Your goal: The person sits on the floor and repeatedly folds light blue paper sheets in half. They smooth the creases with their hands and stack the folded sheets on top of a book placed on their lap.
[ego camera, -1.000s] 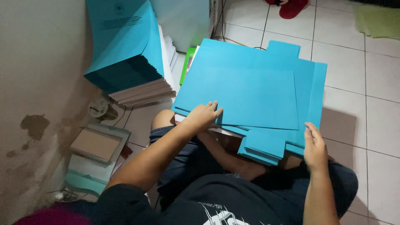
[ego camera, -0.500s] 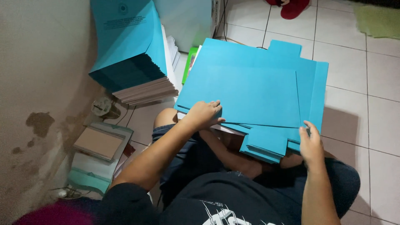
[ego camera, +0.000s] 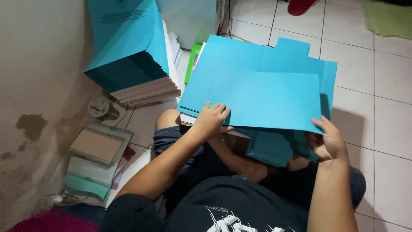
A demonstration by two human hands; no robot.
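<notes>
White floor tiles (ego camera: 386,124) are filling the right of the view, while a stained, peeling wall (ego camera: 30,86) is running down the left. A person is sitting on the floor with a pile of blue paper sheets (ego camera: 262,86) lying across the lap.

Their left hand (ego camera: 212,120) is resting palm down on the near left corner of the pile, its fingers (ego camera: 216,109) lying close together and pressing flat on the top sheet, tips pointing away from the body. Just under those fingers, the edges of the lower sheets are showing in a thin stack.

Their right hand (ego camera: 328,141) is gripping the near right corner of the top blue sheet (ego camera: 274,101), with the thumb lying on top of the paper and the other fingers curling underneath, so the corner is sitting pinched between them. Below and just left of that hand, darker folded blue sheets (ego camera: 274,148) are hanging down off the lap.

Well beyond the left fingertips, a tall stack of blue envelopes (ego camera: 133,51) is leaning against the wall. Left of the left forearm, a grey box with a brown panel (ego camera: 96,146) is sitting on the floor, with a small roll of tape (ego camera: 101,108) near it. Far past the pile, a red slipper (ego camera: 300,6) is lying at the top edge.
</notes>
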